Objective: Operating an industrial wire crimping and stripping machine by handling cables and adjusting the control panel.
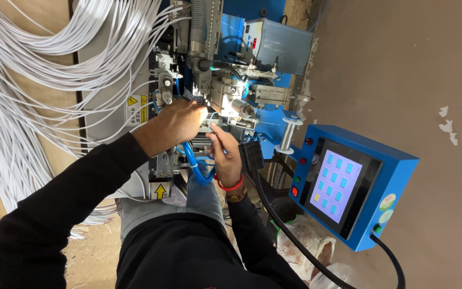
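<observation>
My left hand (173,122) reaches in from the left in a black sleeve. Its fingers are curled over a small grey metal fixture (208,124) at the front of a blue and grey wire-processing machine (225,80). My right hand (225,156), with a red band at the wrist, is just beside it. Its fingertips are pinched together and touch the same fixture from the right. What lies between those fingers is hidden. A blue air hose (194,160) loops under both hands.
Bundles of white cable (22,80) hang across the left side. A blue control box with a lit touch screen (343,184) sits to the right, and a black cable (279,225) runs from it. A yellow warning label (133,100) marks the machine. Behind is a brown wall (402,64).
</observation>
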